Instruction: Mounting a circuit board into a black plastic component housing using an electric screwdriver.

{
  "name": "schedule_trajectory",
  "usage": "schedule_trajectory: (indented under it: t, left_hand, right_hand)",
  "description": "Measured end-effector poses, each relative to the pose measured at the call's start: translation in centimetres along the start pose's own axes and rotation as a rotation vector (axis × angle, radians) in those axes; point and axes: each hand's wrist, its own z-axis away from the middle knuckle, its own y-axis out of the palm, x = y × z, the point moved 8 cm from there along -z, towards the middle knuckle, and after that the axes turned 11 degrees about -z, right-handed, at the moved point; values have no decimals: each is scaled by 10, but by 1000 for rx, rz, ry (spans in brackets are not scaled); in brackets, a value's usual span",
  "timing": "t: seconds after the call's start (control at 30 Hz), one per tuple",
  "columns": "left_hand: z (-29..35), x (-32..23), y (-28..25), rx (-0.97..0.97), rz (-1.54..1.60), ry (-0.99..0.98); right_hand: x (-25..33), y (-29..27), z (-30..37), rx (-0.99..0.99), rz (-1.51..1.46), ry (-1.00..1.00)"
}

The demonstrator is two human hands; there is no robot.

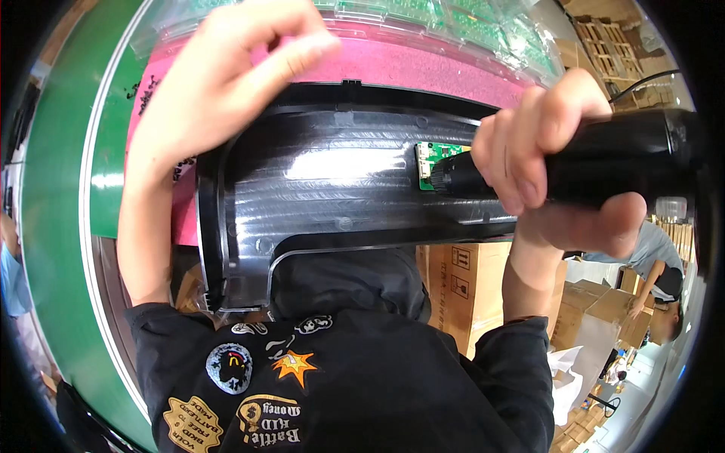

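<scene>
A long black plastic shell (325, 204) lies with its hollow inside up, in front of my body. Inside it, toward the right, sits a small green circuit board (426, 155) with white connectors. My right hand (536, 143) is wrapped round a thick black electric screwdriver (627, 158), held nearly level and pointing left. Its ribbed nose covers part of the board; the bit's tip is hidden. Over the shell's far left edge hovers my left hand (219, 83), somewhat blurred, with curled fingers and the thumb drawn close to the index finger. Whatever is between them cannot be made out.
Under the shell is a pink mat (400, 64), with small dark pieces (145, 94) at its left. Clear plastic trays (393, 11) of green boards stand beyond. Left is a green surface (53, 196). Cardboard boxes (483, 287) and another person (653, 260) are at right.
</scene>
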Motion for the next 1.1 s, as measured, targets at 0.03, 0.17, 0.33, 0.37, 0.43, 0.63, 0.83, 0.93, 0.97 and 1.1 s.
schedule_trajectory:
  t: [0.03,0.17,0.33,0.37,0.43,0.63,0.83,0.93,0.97,1.1]
  left_hand:
    - [0,-7,5,22,33,68]
    - [5,-23,30,98,57,250]
    - [10,-37,41,123,165,304]
    - [10,-37,43,126,165,311]
    - [8,-36,42,86,129,311]
    - [6,-35,41,90,147,285]
    - [8,-37,41,96,274,256]
    - [2,-39,37,81,247,218]
    - [3,-38,37,78,252,222]
    - [4,-36,43,107,173,217]
  right_hand:
    - [5,-2,1,-58,81,9]
    - [28,-3,-2,212,-368,-368]
    - [33,-3,-1,179,-351,-408]
    - [35,-4,0,169,-344,-420]
    - [38,-5,2,147,-327,-443]
    - [43,-11,6,88,-291,-492]
    - [46,-16,12,43,-253,-523]
    - [50,-21,17,7,-214,-542]
    - [51,-22,19,0,-202,-547]
    - [50,-51,24,73,-77,-359]
